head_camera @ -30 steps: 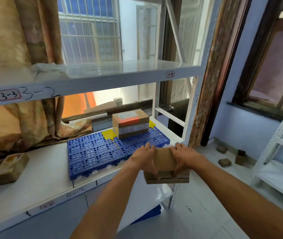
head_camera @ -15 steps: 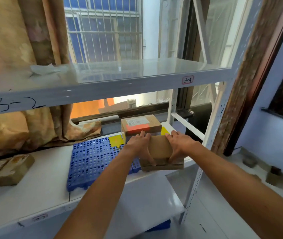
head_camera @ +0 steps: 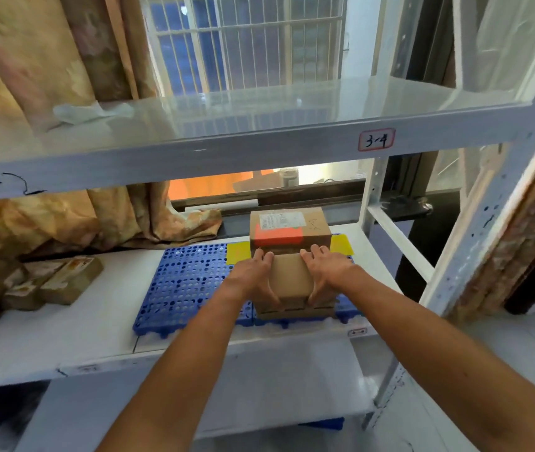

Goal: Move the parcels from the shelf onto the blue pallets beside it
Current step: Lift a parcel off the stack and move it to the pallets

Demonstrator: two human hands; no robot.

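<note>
While the left hand (head_camera: 253, 275) and right hand (head_camera: 328, 272) are still squeezing the parcel (head_camera: 292, 280), it is now settling onto the blue pallet (head_camera: 191, 288).

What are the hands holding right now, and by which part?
A cardboard parcel, gripped by its two opposite sides: left hand on the left side, right hand on the right, at the front edge of the blue pallet.

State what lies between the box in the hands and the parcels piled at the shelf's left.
In the head view, a blue pallet and then a bare strip of white shelf lie between the box and the parcels.
</note>
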